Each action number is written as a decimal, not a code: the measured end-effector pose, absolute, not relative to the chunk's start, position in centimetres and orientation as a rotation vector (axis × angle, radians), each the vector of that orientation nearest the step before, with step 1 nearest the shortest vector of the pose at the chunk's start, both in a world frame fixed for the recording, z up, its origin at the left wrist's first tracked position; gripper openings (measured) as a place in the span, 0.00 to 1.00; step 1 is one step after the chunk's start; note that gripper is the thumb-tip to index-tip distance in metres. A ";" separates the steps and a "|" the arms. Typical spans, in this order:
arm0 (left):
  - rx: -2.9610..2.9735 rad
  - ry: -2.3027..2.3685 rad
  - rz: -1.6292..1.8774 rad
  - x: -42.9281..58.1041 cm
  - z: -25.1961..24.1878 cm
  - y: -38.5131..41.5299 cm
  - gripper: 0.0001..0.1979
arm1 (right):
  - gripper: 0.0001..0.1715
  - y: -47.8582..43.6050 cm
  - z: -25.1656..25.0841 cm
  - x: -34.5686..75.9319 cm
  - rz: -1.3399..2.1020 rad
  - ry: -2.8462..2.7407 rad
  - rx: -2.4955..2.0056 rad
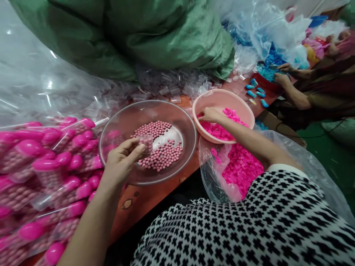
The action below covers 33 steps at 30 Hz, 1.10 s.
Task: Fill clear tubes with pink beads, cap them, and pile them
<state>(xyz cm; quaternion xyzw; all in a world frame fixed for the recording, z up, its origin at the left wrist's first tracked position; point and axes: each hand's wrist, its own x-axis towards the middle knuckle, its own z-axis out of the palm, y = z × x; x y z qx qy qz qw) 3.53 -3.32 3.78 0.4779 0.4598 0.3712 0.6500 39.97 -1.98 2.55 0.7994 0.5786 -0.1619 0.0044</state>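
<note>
My left hand [122, 157] is closed on a small clear plastic container [148, 145] with pink balls in it, held above a wide metal bowl [111, 168]. Loose pink balls [166, 157] lie in two patches on the bowl's bottom. My right hand [210, 115] reaches into a light pink basin [222, 96] of bright pink plastic caps [215, 131]. Its fingers curl down at the basin's left side, and what they grip, if anything, is hidden.
Many filled containers with pink caps [47, 164] are piled on the left. Empty clear containers [169, 90] lie behind the bowls, below a large green sack [166, 37]. A plastic bag of pink caps [242, 170] sits beside me. At right, a co-worker's hands [285, 79] handle blue pieces.
</note>
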 end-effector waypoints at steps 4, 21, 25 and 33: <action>1.108 1.024 0.849 3.3 3.5 -3.3 0.25 | 0.10 -1.5 2.1 40.0 -0.545 1.820 2.599; 0.873 0.708 1.057 6.0 4.3 -4.7 0.24 | 0.27 -5.7 6.4 27.5 -2.543 2.434 1.996; 0.799 0.678 1.127 5.7 3.9 -5.1 0.25 | 0.26 -5.5 5.1 24.1 -2.525 2.506 1.926; 0.772 0.661 1.148 4.0 3.2 -5.5 0.25 | 0.21 -5.8 3.8 22.0 -2.238 2.620 2.258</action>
